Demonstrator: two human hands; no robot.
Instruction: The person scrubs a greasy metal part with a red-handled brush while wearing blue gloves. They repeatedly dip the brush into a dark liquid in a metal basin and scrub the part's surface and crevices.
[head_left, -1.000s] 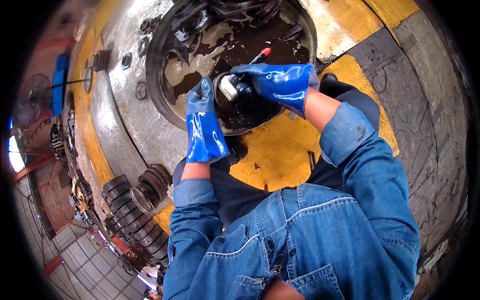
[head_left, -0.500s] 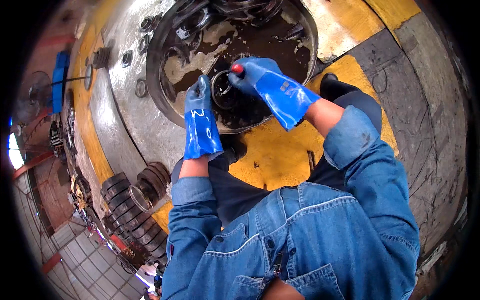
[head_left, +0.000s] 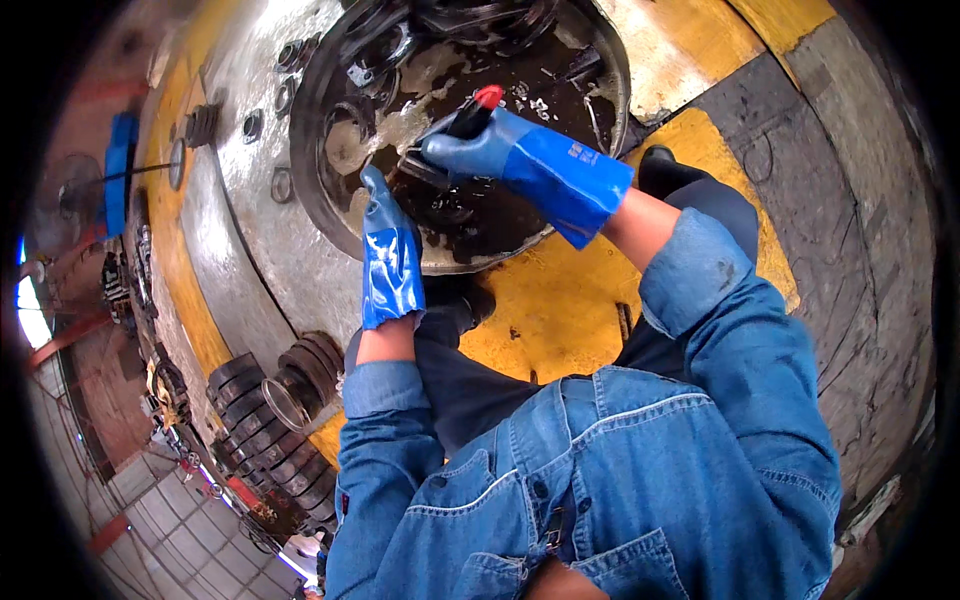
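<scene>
Yellow floor and bare plating around a basin of murky liquid

Yellow floor showed on the near side of the basin, with bare metal plating to its left. Much was hard to read on my remote feed: the basin's far rim was cut off, the dark parts heaped there ran together, and the murky liquid hid whatever sat lower.

Over the basin's middle, I saw the right hand closed around a black tool. Its red end stuck out beyond the grip toward the basin's far side; the blue glove covered so much that I could not name its kind. Just beside those fingers, over the basin's left half, a grey metal piece was partly covered, and I could not tell which hand, if either, held it.

At the basin's near left rim was the left hand, near the metal piece; whether its fingers gripped anything, I couldn't make out. Left of the basin, dark rings lay on the plating.
</scene>
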